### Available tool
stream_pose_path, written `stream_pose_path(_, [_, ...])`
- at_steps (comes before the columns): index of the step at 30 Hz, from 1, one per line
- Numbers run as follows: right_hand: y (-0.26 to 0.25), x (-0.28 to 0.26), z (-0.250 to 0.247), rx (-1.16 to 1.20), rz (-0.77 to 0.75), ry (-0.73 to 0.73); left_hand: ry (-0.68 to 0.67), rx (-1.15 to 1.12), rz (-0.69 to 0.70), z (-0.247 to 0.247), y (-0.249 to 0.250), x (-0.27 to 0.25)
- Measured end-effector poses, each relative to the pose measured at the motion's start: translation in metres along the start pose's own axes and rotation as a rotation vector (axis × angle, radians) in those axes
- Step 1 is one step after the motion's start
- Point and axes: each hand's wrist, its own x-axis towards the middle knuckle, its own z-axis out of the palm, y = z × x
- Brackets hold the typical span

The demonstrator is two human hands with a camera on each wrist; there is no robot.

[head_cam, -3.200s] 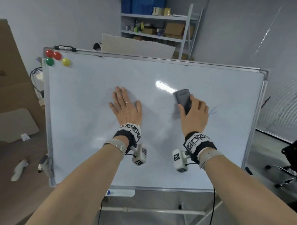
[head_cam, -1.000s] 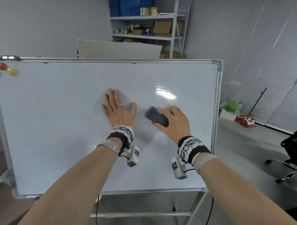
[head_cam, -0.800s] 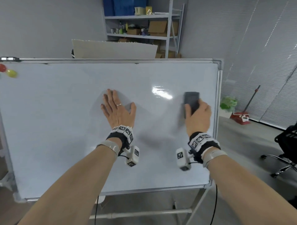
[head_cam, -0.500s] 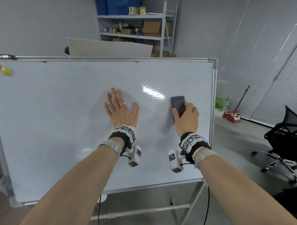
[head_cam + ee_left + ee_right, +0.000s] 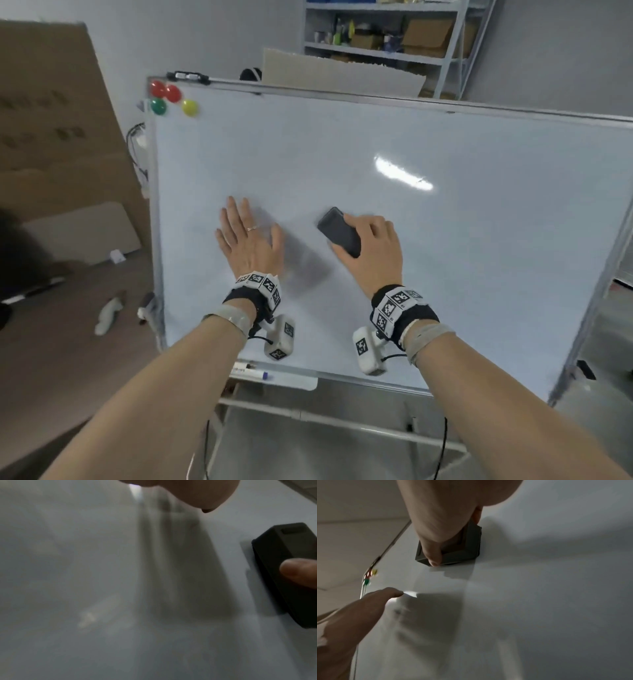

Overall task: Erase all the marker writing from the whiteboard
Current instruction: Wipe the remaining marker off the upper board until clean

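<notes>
Black eraser (image 5: 339, 232); magnets (image 5: 170, 99) clear head-cam only.

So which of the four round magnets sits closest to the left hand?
The yellow magnet: rightmost of the corner cluster, beside the green magnet and below-right of the two red magnets, nearest the left hand.

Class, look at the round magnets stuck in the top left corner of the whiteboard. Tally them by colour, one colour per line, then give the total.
Red magnets: 2
Green magnet: 1
Yellow magnet: 1
Total: 4
</notes>
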Motion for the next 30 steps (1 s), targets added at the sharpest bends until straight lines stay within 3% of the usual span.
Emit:
stream_pose_path(5, [-0.033, -0.047, 0.058, -0.008, -0.044, -0.207, -0.070, 0.004, -0.101, -0.017, -0.086, -0.023])
stream_pose_path(10, [-0.050, -0.094, 0.095, -0.037, -0.088, -0.414, -0.265, 0.018, -0.177, -0.020, -0.130, -0.052])
stream_pose_path(22, [-0.044, -0.126, 0.087, -0.089, -0.122, -0.596, -0.351, -0.009, -0.214, -0.024, -0.148, -0.078])
stream_pose_path(30, [-0.038, -0.161, 0.087, -0.218, -0.096, -0.910, -0.400, -0.001, -0.279, -0.038, -0.139, -0.111])
